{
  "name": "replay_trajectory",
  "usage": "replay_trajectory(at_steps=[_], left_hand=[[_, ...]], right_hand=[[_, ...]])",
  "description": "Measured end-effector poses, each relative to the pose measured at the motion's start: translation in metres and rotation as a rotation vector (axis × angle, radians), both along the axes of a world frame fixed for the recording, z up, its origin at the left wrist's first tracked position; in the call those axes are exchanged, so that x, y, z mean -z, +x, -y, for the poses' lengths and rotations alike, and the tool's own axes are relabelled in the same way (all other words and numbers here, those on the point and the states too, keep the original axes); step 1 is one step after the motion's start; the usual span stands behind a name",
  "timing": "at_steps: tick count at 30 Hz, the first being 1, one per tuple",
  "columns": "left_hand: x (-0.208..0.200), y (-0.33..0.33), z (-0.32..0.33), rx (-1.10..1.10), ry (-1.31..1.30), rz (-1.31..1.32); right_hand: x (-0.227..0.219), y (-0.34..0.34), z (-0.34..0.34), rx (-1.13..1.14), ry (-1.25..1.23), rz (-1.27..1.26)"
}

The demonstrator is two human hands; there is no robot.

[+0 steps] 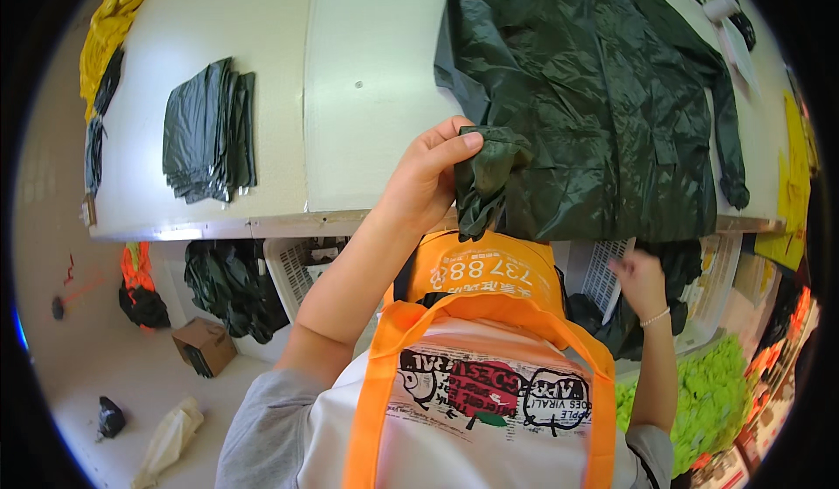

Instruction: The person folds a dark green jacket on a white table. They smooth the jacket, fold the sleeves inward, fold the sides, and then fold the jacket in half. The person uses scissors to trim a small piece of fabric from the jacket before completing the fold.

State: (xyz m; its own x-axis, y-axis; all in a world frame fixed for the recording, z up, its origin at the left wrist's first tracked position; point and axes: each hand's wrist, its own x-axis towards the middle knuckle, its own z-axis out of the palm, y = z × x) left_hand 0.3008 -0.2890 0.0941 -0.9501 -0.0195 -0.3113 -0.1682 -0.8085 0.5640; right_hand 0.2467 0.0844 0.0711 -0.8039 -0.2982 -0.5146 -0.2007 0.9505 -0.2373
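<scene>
A shiny dark green rain jacket (603, 113) lies spread on the white table, its hem at the near edge. My left hand (441, 166) is closed on the cuff end of its left-side sleeve (491, 170), thumb on top, and the bunched cuff hangs close to the table edge. Below that edge, at the right, my right hand (641, 281) is beside a white slatted crate (603, 275) and dark garments (682, 266). Its fingers look bent but are blurred, and whether anything is in them is unclear.
A stack of folded dark green garments (210, 131) lies on the table's left half. Yellow garments (114, 30) are at the far left. Under the table stand crates with dark clothing (232, 288) and a cardboard box (204, 346). Bright green material (690, 393) fills the lower right.
</scene>
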Motion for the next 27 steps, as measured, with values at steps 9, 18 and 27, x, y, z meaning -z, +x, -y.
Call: replay_trajectory(at_steps=[9,18,27], left_hand=[[-0.017,-0.007,-0.018,0.058,-0.207,0.026],[-0.02,0.001,-0.027,0.034,-0.629,0.022],[-0.029,-0.003,-0.025,0.05,-0.686,0.15]], right_hand=[[-0.061,-0.022,0.177,-0.135,-1.258,-0.267],[-0.055,-0.023,0.188,-0.237,-1.033,-0.265],[-0.048,-0.021,0.201,0.107,-1.275,-0.012]])
